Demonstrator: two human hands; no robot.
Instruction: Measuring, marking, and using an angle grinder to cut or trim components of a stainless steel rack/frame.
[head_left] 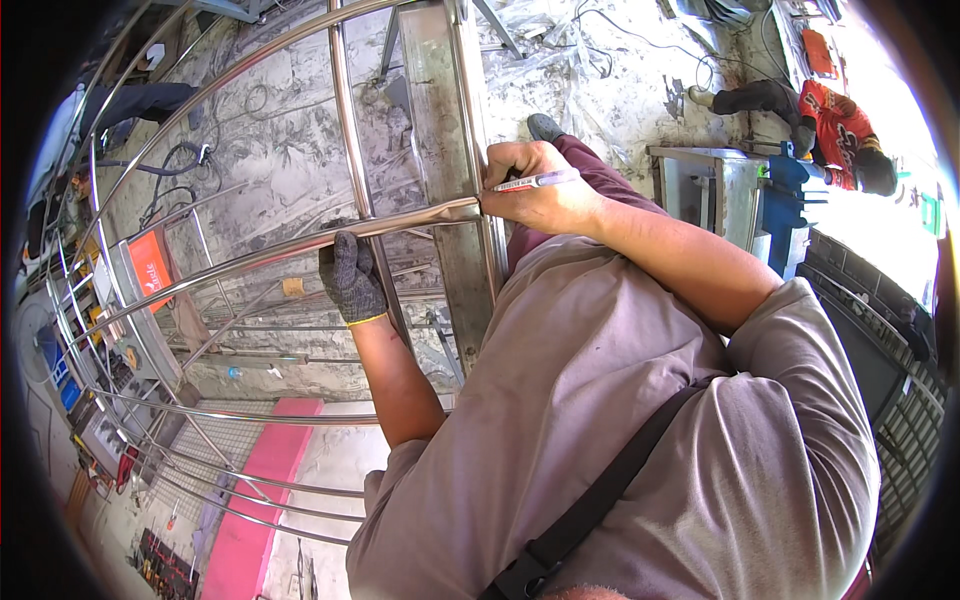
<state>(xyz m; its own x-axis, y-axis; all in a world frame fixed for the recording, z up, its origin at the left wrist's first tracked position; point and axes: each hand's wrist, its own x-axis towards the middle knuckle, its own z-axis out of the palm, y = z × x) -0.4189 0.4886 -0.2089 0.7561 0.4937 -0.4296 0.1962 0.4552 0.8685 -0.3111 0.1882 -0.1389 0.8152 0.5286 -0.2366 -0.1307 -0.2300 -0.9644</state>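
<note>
My left hand [354,284], in a dark grey knit glove with a yellow cuff, is closed round a long, shiny steel tube [230,268]. Bare, my right hand [540,208] pinches a white marker pen [540,181] beside the tube's right end. That end meets a pair of steel tubes [467,90] running along a flat grey metal beam [430,90]. I cannot make out the pen's tip behind my fingers. Another steel tube [352,140] crosses under the long one, just by my gloved fingers.
Curved steel rails [230,75] of the frame spread to my left. A person in a red shirt [835,125] bends at the far right, near a metal cabinet [690,185] and a blue machine [785,205]. Another person's dark trouser leg [150,102] shows far left. Cables [640,42] trail over the stained floor.
</note>
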